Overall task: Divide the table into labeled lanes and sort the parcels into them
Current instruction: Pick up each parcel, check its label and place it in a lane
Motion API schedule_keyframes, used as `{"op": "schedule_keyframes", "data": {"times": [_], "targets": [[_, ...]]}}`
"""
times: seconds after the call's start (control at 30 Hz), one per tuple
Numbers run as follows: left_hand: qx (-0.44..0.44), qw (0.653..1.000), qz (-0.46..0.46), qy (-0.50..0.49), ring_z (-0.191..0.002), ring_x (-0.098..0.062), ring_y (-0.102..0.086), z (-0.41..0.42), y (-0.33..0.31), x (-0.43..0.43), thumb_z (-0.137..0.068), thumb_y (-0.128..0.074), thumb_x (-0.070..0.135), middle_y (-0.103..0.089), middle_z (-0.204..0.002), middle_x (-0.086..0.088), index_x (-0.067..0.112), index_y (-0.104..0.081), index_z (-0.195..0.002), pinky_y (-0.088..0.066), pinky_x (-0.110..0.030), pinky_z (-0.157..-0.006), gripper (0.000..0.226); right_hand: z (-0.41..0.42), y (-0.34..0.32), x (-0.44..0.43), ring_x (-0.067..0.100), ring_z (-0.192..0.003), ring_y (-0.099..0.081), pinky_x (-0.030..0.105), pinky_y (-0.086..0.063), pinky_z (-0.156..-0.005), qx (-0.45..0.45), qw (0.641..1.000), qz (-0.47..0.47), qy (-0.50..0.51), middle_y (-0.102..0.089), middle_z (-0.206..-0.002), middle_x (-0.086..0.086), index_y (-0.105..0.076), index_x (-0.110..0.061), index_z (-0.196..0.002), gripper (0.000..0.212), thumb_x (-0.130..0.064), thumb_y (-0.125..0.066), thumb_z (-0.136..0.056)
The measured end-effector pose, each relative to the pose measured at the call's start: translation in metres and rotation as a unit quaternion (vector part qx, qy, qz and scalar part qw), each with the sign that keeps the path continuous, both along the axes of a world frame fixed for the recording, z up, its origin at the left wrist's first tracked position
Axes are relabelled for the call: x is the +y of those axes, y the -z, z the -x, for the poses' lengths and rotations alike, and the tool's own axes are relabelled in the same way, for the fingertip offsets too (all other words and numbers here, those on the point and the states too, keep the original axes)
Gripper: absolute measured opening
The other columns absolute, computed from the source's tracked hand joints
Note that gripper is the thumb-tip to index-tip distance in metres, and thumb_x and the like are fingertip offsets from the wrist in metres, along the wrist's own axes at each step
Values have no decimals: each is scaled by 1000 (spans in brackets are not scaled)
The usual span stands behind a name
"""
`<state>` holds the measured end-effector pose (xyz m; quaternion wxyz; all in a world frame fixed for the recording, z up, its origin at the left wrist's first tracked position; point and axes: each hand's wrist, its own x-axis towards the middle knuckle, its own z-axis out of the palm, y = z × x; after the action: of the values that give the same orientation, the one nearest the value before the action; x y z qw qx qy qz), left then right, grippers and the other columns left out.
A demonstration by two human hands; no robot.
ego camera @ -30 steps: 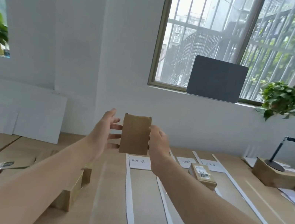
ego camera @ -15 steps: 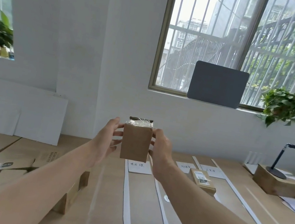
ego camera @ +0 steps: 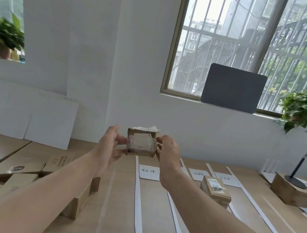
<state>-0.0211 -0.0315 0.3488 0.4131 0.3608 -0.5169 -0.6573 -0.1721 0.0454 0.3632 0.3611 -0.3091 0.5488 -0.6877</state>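
Both forearms extended fwd, raised, converging at centre. Left grip [ego camera: 110,145]: thumb and fingers curled, pinching left side of small parcel [ego camera: 140,144]. Right grip [ego camera: 167,151]: fingertips pinching opp. side, back of hand twd camera. Wrists approx. level.

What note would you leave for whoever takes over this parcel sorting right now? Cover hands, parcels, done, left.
Left hand and right hand grip a small brown taped cardboard parcel, held above the tan table.
Done: white paper strips and handwritten white labels mark lanes; one brown cardboard box lies among them.
Left: place the held parcel; sort the brown cardboard pile on the left.
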Motion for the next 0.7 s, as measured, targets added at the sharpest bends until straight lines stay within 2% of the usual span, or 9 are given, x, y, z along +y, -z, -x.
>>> {"op": "schedule_keyframes", "data": {"times": [0.07, 0.13, 0.2, 0.27, 0.33, 0.43, 0.53, 0.63, 0.7], "targets": [[14, 1000, -1, -5, -94, -28, -67, -2, 0, 0, -100, -34, 62, -74, -107, -11, 12, -47, -101, -42, -41, -87, 51, -1, 1, 1, 21, -83, -50, 38, -42, -76, 4, 1000, 1, -2, -59, -91, 6, -60, -15, -96, 28, -37, -53, -80], [26, 1000, 1, -2, -96, -29, -69, -4, -1, 3, -100, -35, 62, -76, -103, -11, 11, -46, -98, -45, -42, -89, 53, 1, 3, 1, 19, -82, -56, 36, -47, -76, 15, 1000, 10, 2, -65, -92, 6, -64, -13, -98, 20, -30, -54, -94], [34, 999, 3, 2, -99, -31, -70, -6, -3, 7, -100, -36, 62, -76, -107, -15, 9, -48, -93, -45, -44, -95, 55, 3, 3, 2, 15, -80, -64, 27, -53, -71, 21, 1000, 22, -1, -73, -94, 4, -70, -15, -102, 20, -21, -50, -103], [55, 998, 2, 0, -92, -29, -69, -8, -5, 12, -101, -37, 60, -76, -100, -12, 10, -52, -89, -47, -40, -89, 54, 3, 3, 4, 6, -71, -70, 19, -54, -61, 27, 999, 31, -14, -78, -94, 2, -74, -15, -104, 28, -13, -45, -105], [78, 997, 4, 0, -83, -24, -66, -8, -5, 16, -102, -37, 57, -73, -92, -8, 8, -61, -101, -48, -35, -81, 55, 1, 3, 7, 0, -62, -71, 15, -52, -53, 26, 998, 38, -31, -79, -87, -1, -75, -13, -105, 32, -8, -43, -106], [93, 995, 19, 20, -85, -20, -65, -9, -2, 18, -102, -36, 56, -68, -103, -6, 11, -67, -124, -49, -31, -81, 60, -4, 3, 10, 0, -59, -70, 15, -52, -50, 31, 998, 47, -40, -78, -78, -5, -75, -12, -109, 31, -8, -44, -107], [93, 995, 29, 29, -92, -22, -66, -13, 0, 16, -102, -33, 56, -69, -105, -6, 16, -69, -126, -48, -34, -87, 59, -9, 2, 12, 1, -60, -68, 15, -51, -53, 28, 998, 46, -25, -76, -75, -6, -75, -13, -113, 29, -9, -47, -105], [87, 995, 30, 26, -92, -20, -63, -16, -1, 16, -102, -33, 57, -72, -104, -2, 18, -68, -128, -44, -35, -86, 59, -14, 2, 14, 8, -74, -67, 21, -53, -67, 29, 999, 42, -9, -77, -87, -1, -76, -19, -112, 28, -14, -50, -103], [69, 997, 32, 21, -96, -19, -62, -17, -1, 16, -101, -30, 59, -75, -106, 3, 22, -68, -128, -42, -36, -87, 59, -16, 4, 15, 9, -76, -68, 24, -53, -71, 33, 999, 43, -6, -77, -90, -1, -74, -21, -113, 28, -15, -49, -104]]}}
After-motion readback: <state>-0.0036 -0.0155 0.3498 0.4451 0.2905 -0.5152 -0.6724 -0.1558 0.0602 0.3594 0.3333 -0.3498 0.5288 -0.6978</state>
